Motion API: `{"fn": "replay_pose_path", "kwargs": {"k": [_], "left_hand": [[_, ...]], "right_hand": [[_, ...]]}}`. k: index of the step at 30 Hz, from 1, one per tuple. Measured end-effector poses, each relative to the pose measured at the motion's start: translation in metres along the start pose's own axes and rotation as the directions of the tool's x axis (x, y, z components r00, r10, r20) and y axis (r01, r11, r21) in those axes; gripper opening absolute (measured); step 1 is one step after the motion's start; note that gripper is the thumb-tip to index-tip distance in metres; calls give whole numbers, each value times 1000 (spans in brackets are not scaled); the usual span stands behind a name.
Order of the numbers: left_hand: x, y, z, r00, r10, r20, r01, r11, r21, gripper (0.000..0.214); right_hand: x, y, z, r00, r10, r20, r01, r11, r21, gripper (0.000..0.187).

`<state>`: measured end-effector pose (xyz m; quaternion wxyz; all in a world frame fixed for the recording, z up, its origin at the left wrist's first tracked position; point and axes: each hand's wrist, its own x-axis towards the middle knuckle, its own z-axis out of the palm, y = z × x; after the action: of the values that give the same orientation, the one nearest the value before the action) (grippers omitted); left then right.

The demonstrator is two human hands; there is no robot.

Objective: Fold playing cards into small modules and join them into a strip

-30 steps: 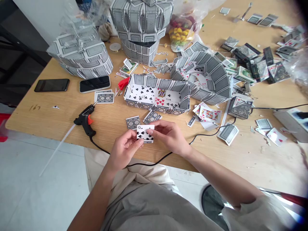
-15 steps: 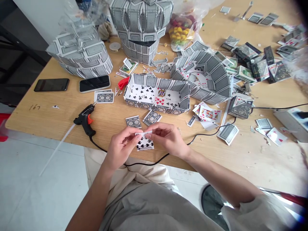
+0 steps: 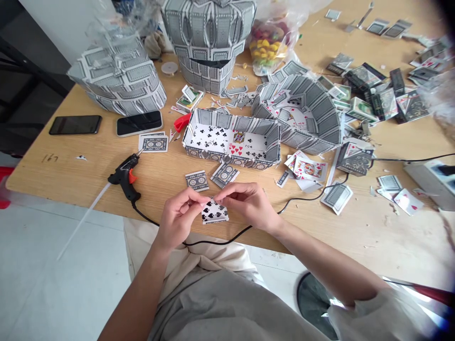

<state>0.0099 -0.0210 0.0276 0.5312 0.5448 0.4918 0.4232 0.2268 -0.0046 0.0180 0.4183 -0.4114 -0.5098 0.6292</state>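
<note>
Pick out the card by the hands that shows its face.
The spade card, pinched by the left hand and right hand, shows its face; the loose card and angled card beyond it lie back up.

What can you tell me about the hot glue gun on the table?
The hot glue gun lies on its side on the wooden tabletop. It has a black plastic body and handle, an orange trigger, and a narrow tip pointing toward the playing cards beside it. A long, whitish glue stick runs from its rear out past the table edge. A black power cord leaves the bottom of the handle and also crosses that edge.
</note>
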Motion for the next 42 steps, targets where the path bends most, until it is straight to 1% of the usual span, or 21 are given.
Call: {"fn": "replay_pose_path", "kwargs": {"k": [3,7,10,12,15,17,19,21,23,25,28,30,34,37,39,42], "left_hand": [[1,2,0,999,17,39,-17,1000,7,24],[2,-1,3,999,-47,-12,47,999,19,22],[2,-5,5,998,-59,-27,59,998,25,22],[2,-7,5,998,-44,-37,47,997,58,21],[0,-9,4,998,-9,-64,16,994,104,20],[-1,-9,4,997,13,-78,-4,993,114,19],[-2,-9,5,996,27,-81,-18,993,113,19],[-2,-8,6,997,27,-71,-20,995,101,20],[-2,-7,6,999,15,-52,-11,997,82,21],[-1,-6,6,999,-14,-39,17,998,67,23],[1,-2,5,996,-84,-36,86,994,62,30],[2,-1,3,993,-112,-25,113,990,79,29],[3,1,0,995,-98,-12,99,982,164,25],[3,0,-1,994,-99,-41,103,986,127,24],[4,-3,-2,991,-111,-77,117,989,91,25],[6,-5,-1,987,-104,-121,118,986,116,29]], "right_hand": [[-2,1,2,996,-84,-18,82,992,-95,12],[-4,4,4,981,-194,-33,184,965,-188,14],[-4,3,3,978,-207,-9,201,960,-192,15],[-4,1,3,987,-159,33,162,972,-173,16],[-5,-2,3,996,-52,67,58,994,-90,26],[-4,-1,5,999,-12,32,13,999,-34,30],[-4,2,6,1000,9,-17,-9,1000,12,29],[-2,5,7,999,29,-41,-26,997,78,28],[-1,5,7,998,38,-41,-31,989,147,28],[0,3,6,999,29,-39,-21,984,179,29],[0,2,6,999,9,-38,-2,985,174,29],[-1,3,6,999,-9,-43,16,987,162,27],[-1,6,6,999,-19,-36,23,990,136,21],[0,4,6,1000,29,-7,-28,984,178,29],[2,2,5,996,76,47,-85,970,229,34],[3,1,5,984,116,138,-150,954,261,39]]}}
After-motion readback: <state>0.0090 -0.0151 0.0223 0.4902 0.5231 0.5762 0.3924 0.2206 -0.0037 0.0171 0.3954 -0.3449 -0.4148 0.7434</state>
